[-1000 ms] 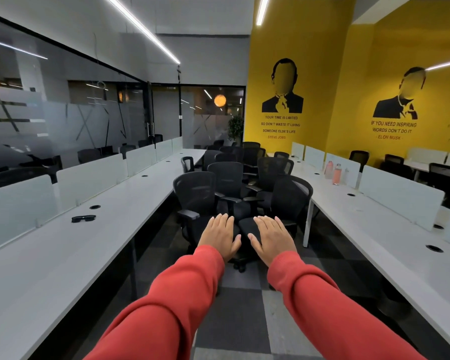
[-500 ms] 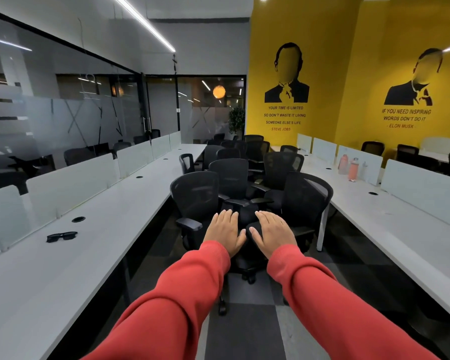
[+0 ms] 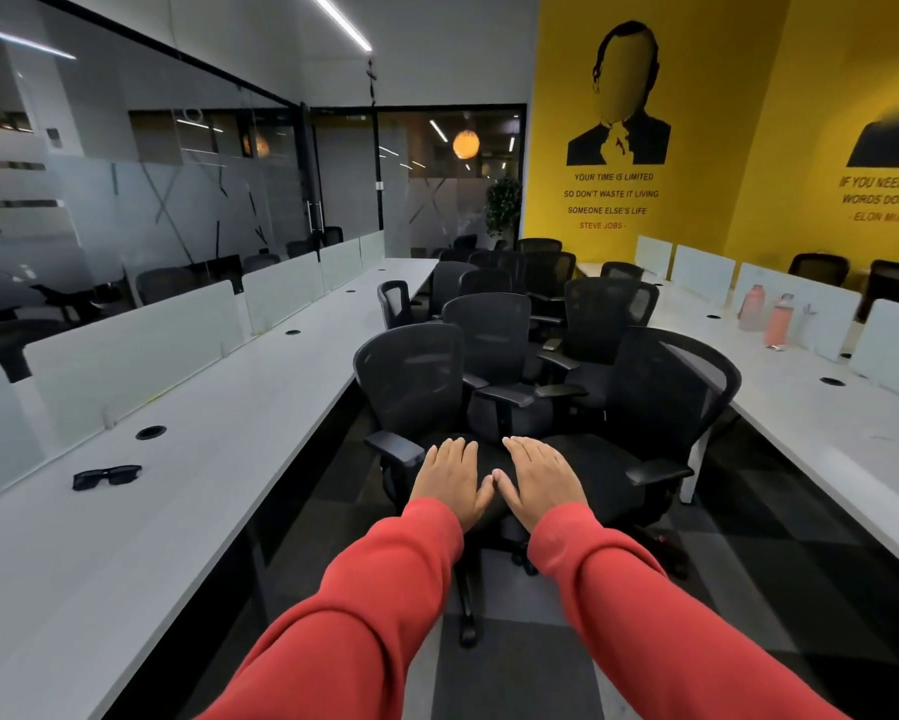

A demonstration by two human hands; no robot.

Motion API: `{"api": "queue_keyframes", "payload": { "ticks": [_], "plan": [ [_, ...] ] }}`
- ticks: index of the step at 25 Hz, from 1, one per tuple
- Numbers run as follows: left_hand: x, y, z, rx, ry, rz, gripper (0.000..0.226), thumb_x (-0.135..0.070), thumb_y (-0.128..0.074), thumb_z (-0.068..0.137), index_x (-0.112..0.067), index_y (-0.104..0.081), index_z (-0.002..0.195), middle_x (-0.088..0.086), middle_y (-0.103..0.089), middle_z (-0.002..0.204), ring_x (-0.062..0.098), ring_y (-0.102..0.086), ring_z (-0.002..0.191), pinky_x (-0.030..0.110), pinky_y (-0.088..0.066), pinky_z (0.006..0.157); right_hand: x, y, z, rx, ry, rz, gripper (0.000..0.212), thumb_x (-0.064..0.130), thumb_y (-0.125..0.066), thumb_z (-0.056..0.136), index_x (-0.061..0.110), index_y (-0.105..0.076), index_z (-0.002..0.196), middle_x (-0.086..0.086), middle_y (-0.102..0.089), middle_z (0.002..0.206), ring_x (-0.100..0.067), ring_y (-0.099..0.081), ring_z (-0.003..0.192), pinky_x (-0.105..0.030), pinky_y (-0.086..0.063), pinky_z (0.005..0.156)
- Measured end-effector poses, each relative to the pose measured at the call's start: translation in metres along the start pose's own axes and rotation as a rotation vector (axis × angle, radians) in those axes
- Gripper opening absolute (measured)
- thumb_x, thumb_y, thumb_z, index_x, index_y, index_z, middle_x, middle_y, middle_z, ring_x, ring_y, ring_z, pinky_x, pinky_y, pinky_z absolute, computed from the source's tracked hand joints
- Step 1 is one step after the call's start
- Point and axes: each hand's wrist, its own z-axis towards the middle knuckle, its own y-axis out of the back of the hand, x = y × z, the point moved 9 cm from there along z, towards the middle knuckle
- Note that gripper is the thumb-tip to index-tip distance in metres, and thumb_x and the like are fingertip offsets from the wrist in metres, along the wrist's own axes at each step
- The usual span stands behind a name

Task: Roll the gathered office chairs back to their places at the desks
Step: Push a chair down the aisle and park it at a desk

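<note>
Black chairs [image 3: 491, 337] bunch together, rear ones mostly hidden behind backrests.

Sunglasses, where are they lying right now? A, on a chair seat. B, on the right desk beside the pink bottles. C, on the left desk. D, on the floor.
C: the sunglasses lie on the left desk, near a round cable hole, across the aisle from the pink bottles.
</note>
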Motion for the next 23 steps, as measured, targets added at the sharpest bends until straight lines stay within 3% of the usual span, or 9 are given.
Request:
{"api": "queue_keyframes", "payload": {
  "ticks": [2,4,8,11,14,20,23],
  "plan": [
    [0.014,-0.026,0.041,0.008,0.03,-0.014,0.063,-0.045,-0.03,0.097,-0.007,-0.031,0.147,0.012,-0.035,0.152,0.026,-0.027,0.142,0.039,-0.018,0.118,-0.02,-0.031,0.035,-0.013,0.004,0.012,0.06,0.048,-0.037,0.087,0.008,-0.064,0.123,-0.007,-0.067,0.12,-0.021,-0.062,0.115,-0.037,-0.049,0.099],
    [0.028,-0.045,0.079,0.017,0.081,-0.037,0.059,-0.039,-0.038,0.098,-0.007,-0.03,0.148,0.012,-0.033,0.152,0.026,-0.027,0.142,0.039,-0.018,0.119,-0.034,-0.062,0.071,0.014,-0.02,0.076,0.061,0.049,-0.036,0.087,0.008,-0.064,0.124,-0.008,-0.067,0.121,-0.022,-0.062,0.116,-0.037,-0.049,0.1],
    [0.049,-0.077,0.154,0.04,0.116,-0.008,0.063,-0.031,-0.035,0.095,-0.006,-0.019,0.152,0.015,-0.015,0.16,0.025,-0.012,0.148,0.038,-0.015,0.12,-0.051,-0.11,0.14,0.041,-0.005,0.148,0.057,0.045,-0.037,0.094,0.009,-0.056,0.134,-0.008,-0.06,0.133,-0.021,-0.053,0.127,-0.035,-0.04,0.109],
    [0.075,-0.094,0.197,0.033,0.179,-0.008,0.067,-0.03,-0.039,0.095,-0.006,-0.016,0.152,0.015,-0.009,0.161,0.026,-0.01,0.149,0.039,-0.017,0.12,-0.064,-0.143,0.186,0.073,0.024,0.19,0.051,0.037,-0.051,0.097,0.009,-0.05,0.14,-0.007,-0.053,0.141,-0.02,-0.046,0.134,-0.033,-0.032,0.113],
    [0.096,-0.117,0.222,0.071,0.189,0.027,0.067,-0.032,-0.036,0.097,-0.005,-0.01,0.153,0.011,-0.006,0.162,0.024,-0.009,0.149,0.039,-0.017,0.12,-0.068,-0.178,0.213,0.094,0.032,0.205,0.051,0.038,-0.052,0.097,0.01,-0.049,0.14,-0.006,-0.053,0.141,-0.02,-0.046,0.133,-0.032,-0.032,0.113],
    [0.173,-0.152,0.283,0.074,0.188,0.026,0.064,-0.035,-0.032,0.1,-0.005,-0.012,0.153,0.01,-0.011,0.161,0.022,-0.011,0.148,0.039,-0.016,0.12,-0.05,-0.255,0.287,0.149,0.038,0.233,0.053,0.041,-0.047,0.099,0.014,-0.043,0.144,-0.002,-0.048,0.145,-0.015,-0.04,0.137,-0.028,-0.027,0.114],
    [0.229,-0.161,0.322,0.035,0.223,-0.096,0.062,-0.033,-0.035,0.099,-0.006,-0.019,0.152,0.01,-0.018,0.16,0.021,-0.016,0.147,0.037,-0.017,0.12,-0.03,-0.297,0.333,0.162,-0.002,0.283,0.051,0.039,-0.046,0.099,0.016,-0.043,0.144,0.0,-0.047,0.146,-0.013,-0.04,0.137,-0.026,-0.026,0.113]
  ]
}}
